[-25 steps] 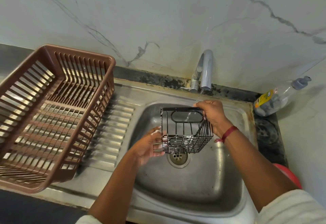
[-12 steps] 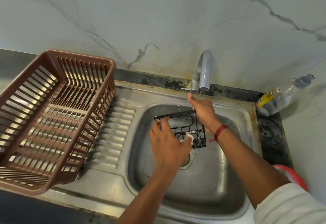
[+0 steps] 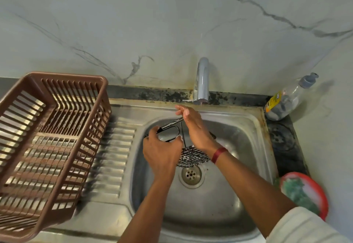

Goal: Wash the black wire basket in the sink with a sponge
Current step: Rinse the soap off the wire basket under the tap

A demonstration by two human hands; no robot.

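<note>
The black wire basket (image 3: 193, 156) is tilted inside the steel sink (image 3: 238, 195), above the drain (image 3: 191, 174). My left hand (image 3: 162, 152) grips its upper rim on the left side. Over the basket's right side lies my right hand (image 3: 193, 126), wet, with its fingers straight and pointing toward the tap (image 3: 201, 82), where a thin stream of water falls. A green scrubber (image 3: 298, 191) lies in a red dish (image 3: 322, 200) on the counter at the right, away from both hands.
A large brown plastic drying basket (image 3: 47, 143) stands on the ribbed drainboard (image 3: 112, 156) at the left. A clear soap bottle (image 3: 284, 101) leans in the back right corner. The marble wall rises just behind the sink.
The basket has turned and sunk lower into the sink. My right hand let go of its rim and straightened over it. My left hand moved from its side onto the top rim.
</note>
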